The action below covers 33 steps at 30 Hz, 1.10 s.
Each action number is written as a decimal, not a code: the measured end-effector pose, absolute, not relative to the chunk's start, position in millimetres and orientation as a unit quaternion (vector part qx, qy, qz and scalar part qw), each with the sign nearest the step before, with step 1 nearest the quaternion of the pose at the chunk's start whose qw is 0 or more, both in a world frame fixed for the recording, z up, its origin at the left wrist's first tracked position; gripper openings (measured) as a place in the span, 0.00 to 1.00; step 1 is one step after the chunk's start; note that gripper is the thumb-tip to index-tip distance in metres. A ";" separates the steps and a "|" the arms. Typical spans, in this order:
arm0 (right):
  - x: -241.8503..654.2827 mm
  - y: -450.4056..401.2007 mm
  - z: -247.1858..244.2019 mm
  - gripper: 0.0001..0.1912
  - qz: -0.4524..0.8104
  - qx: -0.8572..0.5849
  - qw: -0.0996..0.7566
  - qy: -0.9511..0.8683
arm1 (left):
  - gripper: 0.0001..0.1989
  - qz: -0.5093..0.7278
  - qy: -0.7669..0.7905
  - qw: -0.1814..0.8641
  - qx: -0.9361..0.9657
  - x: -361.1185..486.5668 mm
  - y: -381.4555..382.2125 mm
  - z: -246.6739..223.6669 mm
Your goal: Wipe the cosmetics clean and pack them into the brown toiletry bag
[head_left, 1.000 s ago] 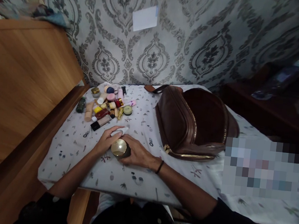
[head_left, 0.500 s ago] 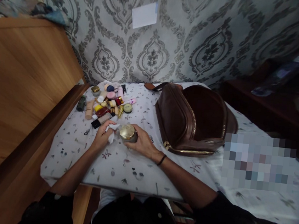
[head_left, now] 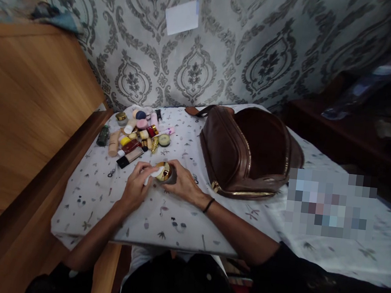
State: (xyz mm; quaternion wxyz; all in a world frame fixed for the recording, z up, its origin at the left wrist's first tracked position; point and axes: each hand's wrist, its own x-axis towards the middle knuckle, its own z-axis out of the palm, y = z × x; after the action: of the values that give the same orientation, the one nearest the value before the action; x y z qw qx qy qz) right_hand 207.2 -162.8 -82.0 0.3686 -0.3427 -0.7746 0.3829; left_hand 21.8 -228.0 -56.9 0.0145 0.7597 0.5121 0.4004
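Note:
A round jar with a shiny gold lid [head_left: 165, 172] is held above the patterned white cloth by my right hand [head_left: 183, 183], its fingers wrapped round the jar's right side. My left hand [head_left: 136, 188] pinches a white tissue [head_left: 151, 175], which lies against the left part of the lid. Just beyond my left hand, a flat beige and black compact or bottle [head_left: 130, 157] rests at the near edge of a cluster of cosmetics, with a beige tube [head_left: 114, 143] and a round green-lidded jar [head_left: 164, 140].
An open brown leather bag [head_left: 227, 145] stands right of my hands. A wooden cabinet [head_left: 37, 88] borders the left side. On a dark surface at the right lies a clear bottle [head_left: 358, 93]. A blurred patch covers the cloth's right part.
My left hand has moved right and up, bringing the tissue onto the lid. The jar is now tilted more in my right hand. The whole view has shifted slightly.

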 end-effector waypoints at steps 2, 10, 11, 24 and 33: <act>207.3 -162.9 -82.3 0.28 0.382 -0.332 0.377 -0.775 | 0.18 0.384 0.494 0.007 0.780 20.5 -229.1 -60.3; 207.4 -163.4 -81.6 0.24 0.355 -0.313 0.386 -0.792 | 0.22 0.351 0.506 -0.038 0.787 14.2 -228.8 -63.9; 207.4 -163.3 -81.3 0.24 0.354 -0.311 0.387 -0.793 | 0.22 0.345 0.512 -0.038 0.786 13.5 -228.6 -63.8; 208.5 -163.7 -79.8 0.27 0.374 -0.321 0.384 -0.780 | 0.20 0.324 0.535 -0.042 0.779 10.4 -242.8 -60.4; 208.3 -164.4 -82.8 0.25 0.356 -0.319 0.381 -0.791 | 0.24 0.300 0.483 -0.100 0.816 22.7 -248.4 -56.1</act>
State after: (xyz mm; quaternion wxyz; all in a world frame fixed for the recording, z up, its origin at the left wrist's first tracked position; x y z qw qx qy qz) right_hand 208.3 -164.4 -82.8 0.3811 -0.3189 -0.7914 0.3562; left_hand 22.7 -248.4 -56.1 -0.0998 0.8163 0.4833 0.3001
